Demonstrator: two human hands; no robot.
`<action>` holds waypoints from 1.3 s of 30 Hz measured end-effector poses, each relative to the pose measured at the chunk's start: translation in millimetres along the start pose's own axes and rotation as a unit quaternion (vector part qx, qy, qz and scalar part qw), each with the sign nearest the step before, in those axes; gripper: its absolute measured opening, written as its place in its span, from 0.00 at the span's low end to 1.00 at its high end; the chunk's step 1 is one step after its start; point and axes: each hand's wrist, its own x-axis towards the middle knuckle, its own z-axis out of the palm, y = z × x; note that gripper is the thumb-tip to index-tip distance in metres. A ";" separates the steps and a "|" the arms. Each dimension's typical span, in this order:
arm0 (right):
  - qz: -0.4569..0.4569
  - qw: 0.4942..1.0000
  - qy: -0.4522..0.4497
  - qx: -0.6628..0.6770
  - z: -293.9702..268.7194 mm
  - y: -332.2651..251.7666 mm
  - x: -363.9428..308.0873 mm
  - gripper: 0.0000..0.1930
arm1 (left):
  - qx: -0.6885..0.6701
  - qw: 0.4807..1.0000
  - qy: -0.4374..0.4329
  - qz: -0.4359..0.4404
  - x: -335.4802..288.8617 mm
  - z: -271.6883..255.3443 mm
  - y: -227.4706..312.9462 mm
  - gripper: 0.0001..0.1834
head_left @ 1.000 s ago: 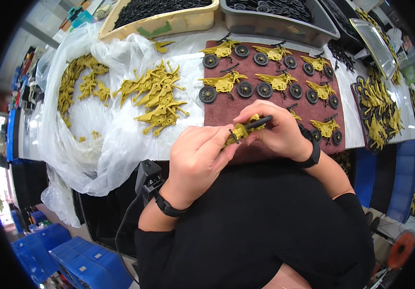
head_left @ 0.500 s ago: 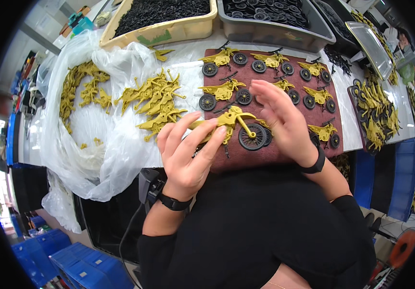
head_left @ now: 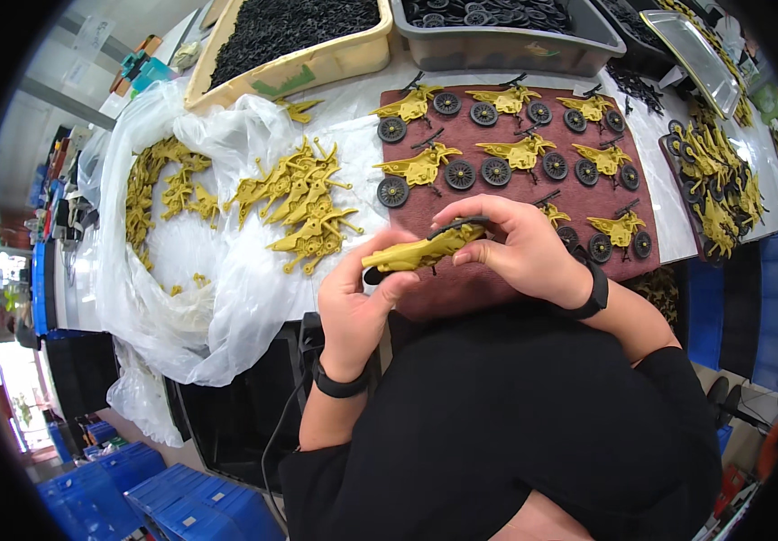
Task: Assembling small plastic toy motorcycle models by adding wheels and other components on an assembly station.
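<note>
A yellow toy motorcycle (head_left: 416, 253) with black wheels is held between my two hands, tilted so it shows edge-on. My left hand (head_left: 355, 302) grips one end, thumb below and fingers behind. At the other end my right hand (head_left: 533, 252) pinches around a black wheel with thumb and fingers. Under and beyond my hands lies a maroon towel (head_left: 461, 298). On it, similar toy motorcycles (head_left: 515, 153) with black wheels and handlebars lie in rows; my right hand partly hides one. Left of the towel sits a heap of yellow motorcycle bodies (head_left: 303, 198) without wheels.
A clear plastic bag (head_left: 226, 307) with more yellow parts spreads at the left. Along the back stand a cream tub (head_left: 335, 63) of small black parts and a grey tub (head_left: 506, 50) of black wheels. A board of piled toy motorcycles (head_left: 713, 189) lies right. Blue bins (head_left: 199, 505) stand lower left.
My right hand has come down and left from over the towel and now pinches the toy motorcycle. The toy has turned from side-on to edge-on. The view has shifted slightly.
</note>
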 end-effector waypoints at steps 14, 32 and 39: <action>0.074 0.984 -0.046 -0.152 4.5 16.5 7.1 0.17 | -0.058 0.985 -0.009 -0.163 0.8 -16.8 -10.1 0.16; -0.047 0.951 0.166 -0.257 -40.0 -4.6 -8.7 0.18 | 0.689 0.724 -0.022 0.029 21.2 -86.6 -8.3 0.30; -0.012 0.972 0.174 -0.159 -65.6 -13.1 -28.8 0.14 | 0.504 0.847 -0.036 0.165 43.3 -17.0 29.3 0.26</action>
